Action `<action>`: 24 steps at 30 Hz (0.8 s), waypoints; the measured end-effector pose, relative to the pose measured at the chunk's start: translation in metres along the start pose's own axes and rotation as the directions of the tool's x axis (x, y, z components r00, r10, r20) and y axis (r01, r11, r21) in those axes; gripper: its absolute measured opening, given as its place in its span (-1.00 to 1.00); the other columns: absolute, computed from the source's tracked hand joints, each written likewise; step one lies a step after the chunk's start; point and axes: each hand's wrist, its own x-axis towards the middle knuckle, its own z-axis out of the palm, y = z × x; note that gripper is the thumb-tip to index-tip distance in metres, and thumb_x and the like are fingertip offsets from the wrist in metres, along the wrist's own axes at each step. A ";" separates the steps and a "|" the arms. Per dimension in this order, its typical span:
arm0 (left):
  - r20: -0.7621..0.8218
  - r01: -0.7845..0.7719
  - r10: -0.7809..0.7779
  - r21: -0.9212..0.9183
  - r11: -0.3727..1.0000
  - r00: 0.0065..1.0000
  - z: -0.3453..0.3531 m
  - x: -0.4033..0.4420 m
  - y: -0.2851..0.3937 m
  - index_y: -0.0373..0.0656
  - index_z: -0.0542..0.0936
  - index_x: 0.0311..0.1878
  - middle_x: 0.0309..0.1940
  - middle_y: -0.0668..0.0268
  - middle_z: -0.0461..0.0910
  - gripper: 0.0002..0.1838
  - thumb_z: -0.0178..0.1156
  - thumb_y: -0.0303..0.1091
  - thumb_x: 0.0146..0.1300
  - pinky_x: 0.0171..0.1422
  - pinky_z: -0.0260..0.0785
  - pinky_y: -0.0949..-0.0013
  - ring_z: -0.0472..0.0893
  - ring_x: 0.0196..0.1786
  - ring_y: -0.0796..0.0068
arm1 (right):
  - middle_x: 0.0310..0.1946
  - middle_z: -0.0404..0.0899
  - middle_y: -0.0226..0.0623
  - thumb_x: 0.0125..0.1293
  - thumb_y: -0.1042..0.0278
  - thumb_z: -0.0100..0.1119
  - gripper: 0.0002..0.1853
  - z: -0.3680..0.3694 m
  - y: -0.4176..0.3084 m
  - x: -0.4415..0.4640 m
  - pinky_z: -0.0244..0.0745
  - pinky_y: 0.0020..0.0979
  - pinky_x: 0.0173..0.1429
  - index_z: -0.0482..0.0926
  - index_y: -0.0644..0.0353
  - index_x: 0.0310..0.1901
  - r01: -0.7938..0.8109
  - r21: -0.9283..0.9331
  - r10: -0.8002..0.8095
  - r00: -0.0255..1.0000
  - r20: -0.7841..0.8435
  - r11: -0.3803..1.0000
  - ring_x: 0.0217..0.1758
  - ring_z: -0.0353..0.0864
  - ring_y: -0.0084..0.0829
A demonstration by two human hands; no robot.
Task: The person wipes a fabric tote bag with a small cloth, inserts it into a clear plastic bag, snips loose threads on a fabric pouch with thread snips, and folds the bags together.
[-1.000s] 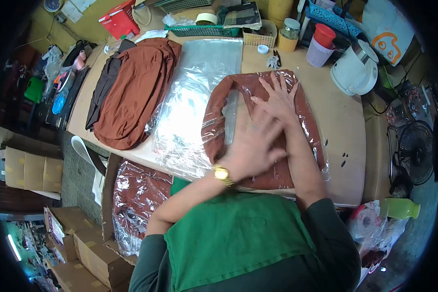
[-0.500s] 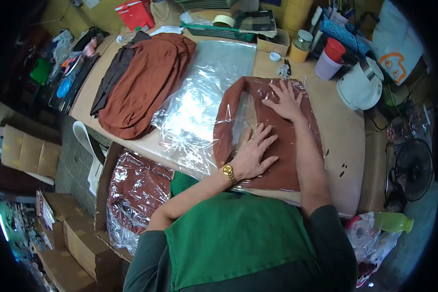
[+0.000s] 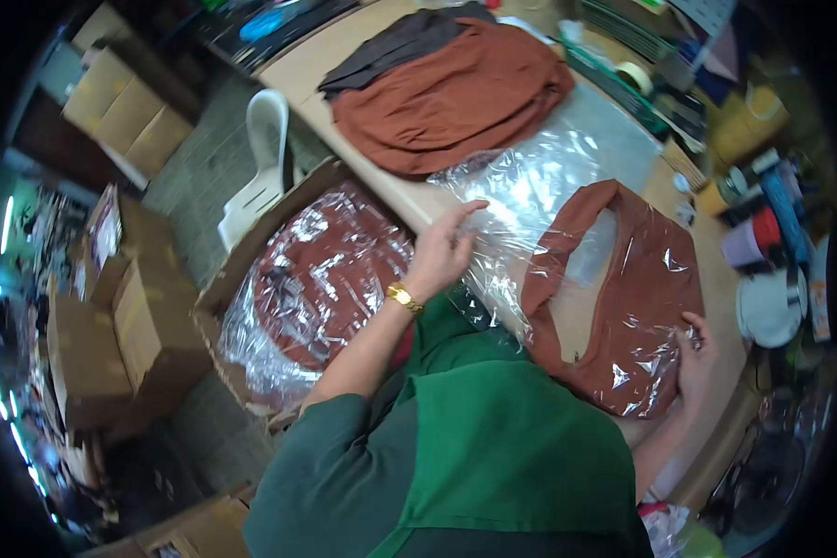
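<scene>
A reddish-brown garment in clear plastic (image 3: 656,270) lies at the table's front right, with an open gap between its narrow left strip and its wider part. My right hand (image 3: 697,358) has its fingers closed on the right edge of this bagged garment. My left hand (image 3: 442,253), below which a gold watch (image 3: 405,297) sits on the wrist, is raised near the table's front edge with its fingers apart and nothing in it. Clear plastic bags (image 3: 567,153) lie flat beyond it. A pile of loose reddish-brown garments (image 3: 456,93) rests farther back, beside dark cloth (image 3: 391,56).
An open cardboard box (image 3: 228,279) at the left of my body holds plastic-wrapped brown garments (image 3: 330,270). A white chair (image 3: 267,139) stands behind it. More cartons (image 3: 172,325) are farther left. Cups (image 3: 758,232) and a white kettle (image 3: 772,307) stand on the right.
The view has turned left toward the box. My left hand has lifted off the bagged garment and moved left. My right hand has gone from its upper part to its right edge.
</scene>
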 end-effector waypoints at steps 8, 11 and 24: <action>-0.705 0.233 -0.100 0.094 0.968 0.702 -0.224 -0.148 -0.098 -0.28 0.56 0.12 -0.05 0.21 0.62 -0.66 0.17 -0.57 0.25 0.04 0.47 0.38 0.59 -0.03 0.50 | -0.26 0.64 -0.12 0.20 0.67 0.21 -0.81 0.176 -0.245 0.004 0.53 -0.36 -0.03 0.68 0.31 -0.16 0.669 0.301 -0.733 0.599 0.323 0.680 -0.18 0.64 -0.26; -0.804 0.492 -0.128 0.221 0.842 0.581 -0.276 -0.233 -0.138 -0.30 0.55 0.13 -0.01 0.13 0.62 -0.66 0.16 -0.52 0.27 0.21 0.39 0.29 0.58 0.06 0.33 | -0.17 0.58 -0.08 0.22 0.54 0.23 -0.81 0.289 -0.245 0.007 0.52 -0.22 -0.01 0.63 0.30 -0.11 0.632 0.511 -0.812 0.430 0.395 0.583 -0.13 0.62 -0.09; -0.611 0.920 -0.689 0.254 0.297 0.391 -0.220 -0.350 -0.317 -0.20 0.58 0.17 0.06 -0.13 0.60 -0.55 0.23 -0.29 0.21 0.27 0.38 0.04 0.59 0.11 -0.10 | -0.23 0.57 -0.14 0.18 0.52 0.26 -0.86 0.247 -0.175 0.027 0.55 -0.29 -0.17 0.61 0.22 -0.20 0.808 0.100 -0.790 0.529 0.311 0.580 -0.27 0.64 -0.18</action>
